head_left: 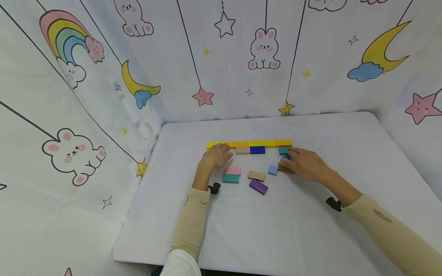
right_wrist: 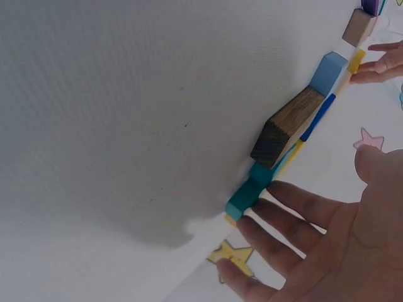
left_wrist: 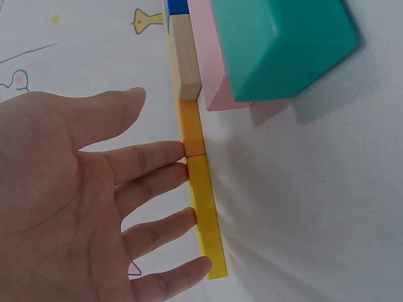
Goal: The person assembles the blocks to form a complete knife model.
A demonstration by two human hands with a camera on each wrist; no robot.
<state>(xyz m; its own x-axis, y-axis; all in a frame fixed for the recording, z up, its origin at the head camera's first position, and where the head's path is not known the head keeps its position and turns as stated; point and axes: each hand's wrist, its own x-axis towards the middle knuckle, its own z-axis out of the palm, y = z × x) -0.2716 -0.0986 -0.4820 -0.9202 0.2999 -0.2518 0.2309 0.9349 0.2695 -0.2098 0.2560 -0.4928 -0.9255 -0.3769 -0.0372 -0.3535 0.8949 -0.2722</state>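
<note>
A long row of yellow and orange blocks runs across the back of the table. My left hand lies at its left end; in the left wrist view its spread fingertips meet the edge of a yellow block and nothing is gripped. Against the front of the row sit a light wood block and a dark blue block. My right hand, fingers extended, has its fingertips at a teal block at the row's right end. A second teal piece and a dark brown wood block are partly behind that hand.
Nearer the front lie a pink block beside a teal block, a wooden block touching a tilted purple block, and a small light blue block. A printed cloth wall stands behind the white table.
</note>
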